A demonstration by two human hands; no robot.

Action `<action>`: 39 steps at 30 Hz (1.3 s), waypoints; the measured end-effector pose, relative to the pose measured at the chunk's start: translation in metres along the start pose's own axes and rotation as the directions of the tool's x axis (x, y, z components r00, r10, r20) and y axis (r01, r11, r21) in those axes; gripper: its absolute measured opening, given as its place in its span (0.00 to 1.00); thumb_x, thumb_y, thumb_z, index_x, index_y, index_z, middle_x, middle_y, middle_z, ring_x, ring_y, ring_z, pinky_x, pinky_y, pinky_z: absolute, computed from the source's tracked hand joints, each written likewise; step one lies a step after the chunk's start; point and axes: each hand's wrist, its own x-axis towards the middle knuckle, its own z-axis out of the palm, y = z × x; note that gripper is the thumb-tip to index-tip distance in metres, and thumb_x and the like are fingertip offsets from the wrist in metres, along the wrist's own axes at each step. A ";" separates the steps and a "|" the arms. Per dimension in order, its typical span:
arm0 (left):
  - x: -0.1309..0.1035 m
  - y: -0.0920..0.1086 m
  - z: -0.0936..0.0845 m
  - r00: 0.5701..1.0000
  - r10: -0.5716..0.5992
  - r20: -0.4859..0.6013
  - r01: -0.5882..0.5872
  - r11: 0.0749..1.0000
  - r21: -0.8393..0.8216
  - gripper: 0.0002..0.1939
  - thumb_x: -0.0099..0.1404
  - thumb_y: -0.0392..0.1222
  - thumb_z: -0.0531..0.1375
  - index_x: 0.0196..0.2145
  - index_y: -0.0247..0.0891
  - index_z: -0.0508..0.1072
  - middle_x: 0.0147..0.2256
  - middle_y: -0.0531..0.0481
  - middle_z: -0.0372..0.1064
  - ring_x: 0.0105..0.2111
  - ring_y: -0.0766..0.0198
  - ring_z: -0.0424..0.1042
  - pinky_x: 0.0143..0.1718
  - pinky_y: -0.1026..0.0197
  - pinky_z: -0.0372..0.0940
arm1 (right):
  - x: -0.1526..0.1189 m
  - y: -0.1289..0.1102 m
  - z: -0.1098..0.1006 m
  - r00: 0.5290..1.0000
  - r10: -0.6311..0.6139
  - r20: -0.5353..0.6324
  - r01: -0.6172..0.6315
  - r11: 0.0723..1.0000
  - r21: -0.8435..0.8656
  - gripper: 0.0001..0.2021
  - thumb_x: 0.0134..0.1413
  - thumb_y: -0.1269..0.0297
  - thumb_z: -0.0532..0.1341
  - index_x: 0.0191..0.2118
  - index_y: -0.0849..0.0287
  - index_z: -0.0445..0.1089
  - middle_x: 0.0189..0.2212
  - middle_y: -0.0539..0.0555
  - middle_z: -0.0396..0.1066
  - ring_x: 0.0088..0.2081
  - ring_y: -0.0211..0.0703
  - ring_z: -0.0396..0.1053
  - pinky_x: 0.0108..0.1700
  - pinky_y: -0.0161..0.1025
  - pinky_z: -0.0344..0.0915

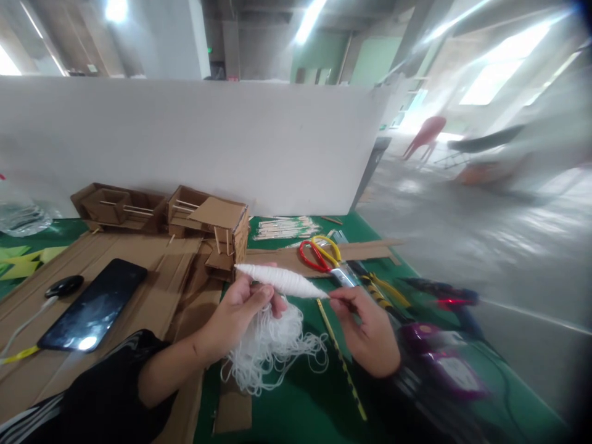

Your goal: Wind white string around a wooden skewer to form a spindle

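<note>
A spindle-shaped roll of white string (287,280) is held level in the air between my two hands, thick in the middle and tapering to both tips. My left hand (247,308) is closed around its left part, thumb in front. At the right tip, my right hand (365,333) pinches the narrow end between thumb and fingers. Below the roll, a loose tangle of white string (272,345) spreads over the green tabletop, its upper edge partly behind my left fingers. Close to my right hand lies a thin yellow-and-black patterned stick (341,357).
Scissors with red and yellow handles (330,262), yellow-handled pliers (391,290) and a glue gun (456,302) lie on the right. Cardboard box structures (222,225) stand at the back. A phone (95,305) rests on cardboard at left. A white partition (222,148) rises behind.
</note>
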 end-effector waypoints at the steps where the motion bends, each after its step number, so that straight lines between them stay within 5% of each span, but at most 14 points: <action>1: 0.000 0.000 0.000 1.000 -0.008 0.001 0.008 1.000 0.002 0.21 0.69 0.43 0.57 0.57 0.35 0.60 0.28 0.50 0.72 0.30 0.66 0.69 0.31 0.64 0.61 | 0.000 0.000 0.000 1.000 -0.005 0.002 0.006 1.000 -0.019 0.06 0.63 0.65 0.55 0.37 0.58 0.68 0.28 0.51 0.72 0.27 0.38 0.70 0.30 0.32 0.66; 12: -0.003 0.003 0.002 0.999 -0.050 -0.014 0.050 0.999 0.008 0.24 0.70 0.44 0.56 0.59 0.34 0.57 0.28 0.49 0.71 0.26 0.68 0.66 0.26 0.66 0.58 | -0.001 0.002 -0.002 0.999 0.015 0.043 -0.012 0.997 -0.075 0.10 0.65 0.63 0.52 0.33 0.57 0.67 0.22 0.49 0.70 0.22 0.39 0.68 0.26 0.35 0.62; 16: -0.002 0.003 0.003 0.998 -0.041 -0.043 0.042 0.999 0.024 0.23 0.68 0.45 0.57 0.58 0.34 0.59 0.28 0.49 0.71 0.27 0.67 0.67 0.27 0.65 0.58 | -0.001 0.000 -0.001 0.990 0.054 0.129 -0.055 0.998 0.006 0.08 0.64 0.61 0.53 0.42 0.58 0.67 0.29 0.53 0.73 0.28 0.41 0.71 0.31 0.35 0.66; 21: -0.001 -0.005 0.004 0.997 -0.080 0.020 0.079 0.994 0.082 0.24 0.68 0.47 0.58 0.56 0.34 0.61 0.30 0.47 0.72 0.31 0.63 0.68 0.32 0.62 0.60 | -0.001 -0.003 0.003 0.950 0.101 0.294 -0.118 0.992 0.041 0.18 0.61 0.55 0.57 0.52 0.60 0.63 0.31 0.53 0.71 0.27 0.40 0.68 0.29 0.36 0.66; 26: -0.006 -0.011 0.005 0.964 -0.259 0.062 0.254 0.964 0.072 0.24 0.68 0.50 0.56 0.57 0.36 0.60 0.32 0.46 0.73 0.33 0.61 0.70 0.36 0.59 0.61 | 0.000 -0.008 0.003 0.882 0.121 0.456 -0.155 0.987 0.037 0.21 0.59 0.53 0.59 0.54 0.59 0.63 0.39 0.55 0.72 0.29 0.41 0.68 0.30 0.37 0.65; 29: -0.008 -0.010 0.003 0.939 -0.335 0.080 0.329 0.941 0.073 0.24 0.67 0.42 0.55 0.59 0.41 0.59 0.36 0.46 0.72 0.34 0.61 0.70 0.37 0.59 0.61 | 0.001 -0.010 0.003 0.874 0.119 0.472 -0.165 0.985 0.058 0.17 0.61 0.55 0.57 0.50 0.59 0.66 0.38 0.55 0.72 0.32 0.42 0.68 0.32 0.37 0.65; 34: -0.008 -0.006 0.003 0.970 -0.225 0.092 0.182 0.923 0.339 0.26 0.62 0.37 0.60 0.57 0.43 0.60 0.48 0.43 0.67 0.46 0.55 0.68 0.44 0.55 0.63 | -0.002 -0.010 0.005 0.867 0.207 0.453 -0.282 0.954 0.104 0.18 0.61 0.52 0.56 0.48 0.60 0.64 0.30 0.52 0.70 0.24 0.38 0.64 0.26 0.35 0.61; 39: -0.008 -0.007 0.003 0.983 -0.175 0.048 0.111 0.788 0.605 0.23 0.62 0.46 0.62 0.53 0.40 0.64 0.42 0.46 0.68 0.42 0.57 0.69 0.44 0.55 0.63 | -0.004 -0.014 0.008 0.870 0.240 0.432 -0.368 0.897 0.244 0.15 0.59 0.55 0.58 0.46 0.60 0.61 0.32 0.52 0.67 0.28 0.38 0.64 0.28 0.34 0.64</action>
